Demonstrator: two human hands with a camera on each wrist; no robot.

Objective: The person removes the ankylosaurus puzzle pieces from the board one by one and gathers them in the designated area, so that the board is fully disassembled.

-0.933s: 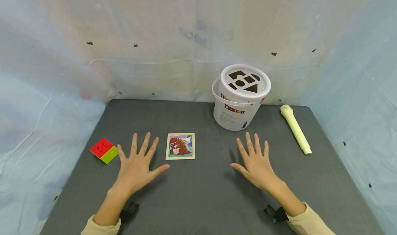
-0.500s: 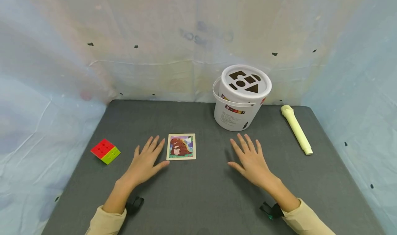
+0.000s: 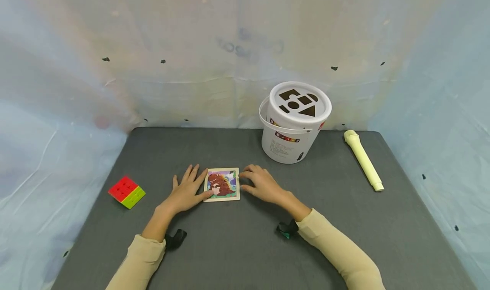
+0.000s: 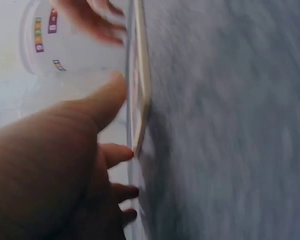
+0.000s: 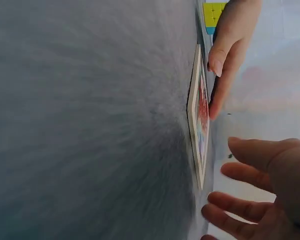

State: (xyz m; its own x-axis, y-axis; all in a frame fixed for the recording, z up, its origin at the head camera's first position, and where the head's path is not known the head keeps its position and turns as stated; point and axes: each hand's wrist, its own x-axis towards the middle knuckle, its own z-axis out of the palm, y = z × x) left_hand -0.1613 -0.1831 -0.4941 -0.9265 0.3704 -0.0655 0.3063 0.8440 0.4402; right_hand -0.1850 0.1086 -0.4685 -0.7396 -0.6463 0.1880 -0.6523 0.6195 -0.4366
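Observation:
A square wooden picture puzzle (image 3: 223, 186) with a red-brown dinosaur and a pale frame lies flat on the dark table. At its left side is my left hand (image 3: 186, 194), fingers spread, thumb tip overlapping the lower left corner and index fingertip at the upper left one. My right hand (image 3: 264, 184) has come to the opposite side, its loosely bent fingertips right at the right edge. In the right wrist view, a gap shows between the right thumb (image 5: 255, 150) and the puzzle's frame (image 5: 191, 117). The left wrist view shows the left thumb (image 4: 112, 97) over the puzzle.
A white lidded bucket (image 3: 283, 145) with shape cutouts and a handle stands behind, right of centre. A red and yellow-green puzzle cube (image 3: 127, 192) lies at the left. A pale yellow microphone-shaped stick (image 3: 363, 160) lies at the right. Plastic sheeting (image 3: 183, 98) walls the table (image 3: 237, 247).
Both hands have moved inward to the puzzle. The left hand has shifted right, away from the cube; the right hand has swung left and bent its fingers. The puzzle stays put.

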